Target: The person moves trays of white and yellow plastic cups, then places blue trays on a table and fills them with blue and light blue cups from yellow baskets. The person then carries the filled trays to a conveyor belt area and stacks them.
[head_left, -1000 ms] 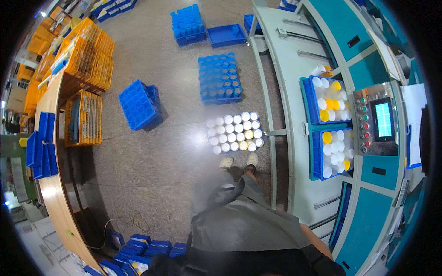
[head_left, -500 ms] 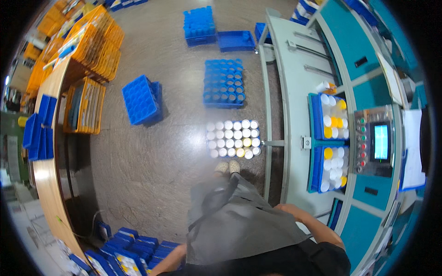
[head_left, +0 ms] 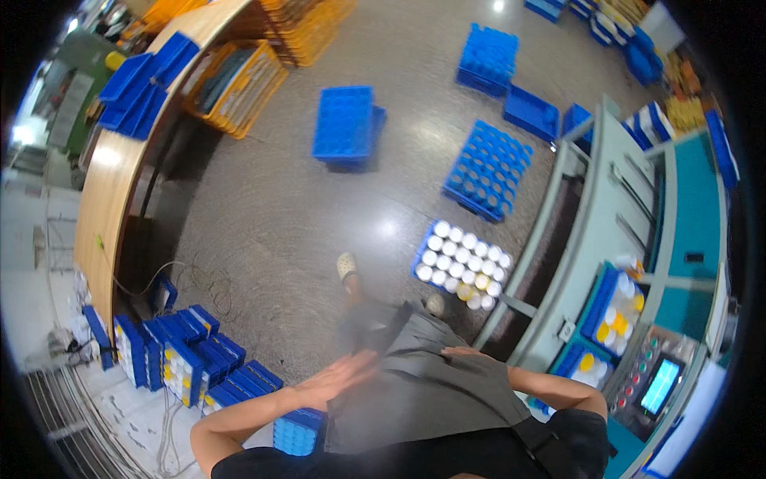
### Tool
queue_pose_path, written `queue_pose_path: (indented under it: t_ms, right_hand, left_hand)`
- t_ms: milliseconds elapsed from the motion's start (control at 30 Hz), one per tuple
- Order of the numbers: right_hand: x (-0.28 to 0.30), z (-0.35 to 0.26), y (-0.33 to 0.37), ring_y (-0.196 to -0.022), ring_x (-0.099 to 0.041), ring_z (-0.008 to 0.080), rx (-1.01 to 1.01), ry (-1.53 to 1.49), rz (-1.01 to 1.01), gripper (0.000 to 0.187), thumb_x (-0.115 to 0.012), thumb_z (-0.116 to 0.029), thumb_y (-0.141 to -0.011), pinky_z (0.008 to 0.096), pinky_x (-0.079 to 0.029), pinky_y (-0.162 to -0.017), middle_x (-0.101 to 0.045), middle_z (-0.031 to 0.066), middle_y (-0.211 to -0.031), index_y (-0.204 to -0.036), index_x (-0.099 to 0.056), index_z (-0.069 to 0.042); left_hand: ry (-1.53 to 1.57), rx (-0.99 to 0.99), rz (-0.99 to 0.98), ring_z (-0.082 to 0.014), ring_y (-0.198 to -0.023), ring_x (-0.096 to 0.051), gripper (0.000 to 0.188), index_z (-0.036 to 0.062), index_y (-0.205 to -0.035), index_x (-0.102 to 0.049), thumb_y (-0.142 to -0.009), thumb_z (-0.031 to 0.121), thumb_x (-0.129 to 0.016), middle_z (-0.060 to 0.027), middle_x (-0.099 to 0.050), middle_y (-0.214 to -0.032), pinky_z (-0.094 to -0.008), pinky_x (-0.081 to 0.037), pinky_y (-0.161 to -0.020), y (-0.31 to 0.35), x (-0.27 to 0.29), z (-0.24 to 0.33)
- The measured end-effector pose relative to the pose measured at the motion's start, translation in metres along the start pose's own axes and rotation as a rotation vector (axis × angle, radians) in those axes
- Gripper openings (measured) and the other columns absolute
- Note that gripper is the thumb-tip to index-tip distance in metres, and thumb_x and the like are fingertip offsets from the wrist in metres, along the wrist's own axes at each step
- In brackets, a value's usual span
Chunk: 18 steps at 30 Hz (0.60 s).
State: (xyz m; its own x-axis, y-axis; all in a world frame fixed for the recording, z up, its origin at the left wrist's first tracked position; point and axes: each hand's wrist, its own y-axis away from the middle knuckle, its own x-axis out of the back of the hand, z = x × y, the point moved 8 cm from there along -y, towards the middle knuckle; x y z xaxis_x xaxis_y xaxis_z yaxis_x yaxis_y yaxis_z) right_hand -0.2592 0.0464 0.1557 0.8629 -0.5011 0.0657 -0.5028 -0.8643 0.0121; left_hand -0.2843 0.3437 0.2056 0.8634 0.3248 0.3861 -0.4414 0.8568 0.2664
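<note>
2 hands sit by apron, screen writing illegible.

On the floor, ahead and rightward of the person, a tray held rows of containers. Beyond it stood a second tray; farther left, a crate. A table ran along the left, bins on top. On the right, a bench held two boxes.

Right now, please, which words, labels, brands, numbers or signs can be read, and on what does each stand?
None can be read.
Lit screen: its marks are too small and blurred.
Control panel around it: any lettering is too small.
Grey apron: no text shows.
</note>
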Motion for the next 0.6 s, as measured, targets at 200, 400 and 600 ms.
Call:
queue_pose_path:
  t_ms: [200,400,600]
  right_hand:
    - [0.005,0.014,-0.157,-0.145,-0.036,0.0336,-0.02,-0.087,-0.041,0.074,-0.067,-0.036,-0.094,0.0459,-0.029,-0.119,-0.036,0.0177,-0.158,-0.153,-0.038,-0.002]
    - [-0.002,0.019,-0.331,-0.148,-0.031,0.0308,-0.215,-0.001,-0.242,0.079,-0.067,-0.035,-0.091,0.0426,-0.026,-0.12,-0.03,0.015,-0.162,-0.155,-0.034,-0.004]
    - [0.026,0.016,-0.475,-0.149,-0.029,0.0315,-0.374,0.139,-0.483,0.09,-0.071,-0.041,-0.087,0.0433,-0.026,-0.121,-0.029,0.0146,-0.162,-0.157,-0.027,-0.006]
  left_hand:
    - [0.135,-0.138,0.207,-0.0421,-0.153,-0.01,0.073,0.0103,-0.16,-0.022,-0.099,0.039,-0.051,-0.0244,-0.006,-0.165,-0.0554,-0.017,-0.122,0.086,0.096,-0.065]
    - [0.222,-0.029,0.34,-0.035,-0.154,-0.016,0.063,-0.0006,-0.155,-0.03,-0.104,0.033,-0.046,-0.0194,-0.008,-0.168,-0.0463,-0.017,-0.124,0.178,0.173,-0.174]
    - [0.82,0.038,0.525,-0.031,-0.153,-0.021,0.056,0.0029,-0.157,-0.022,-0.108,0.021,-0.043,-0.0144,-0.014,-0.167,-0.0431,-0.02,-0.124,0.226,0.21,-0.272]
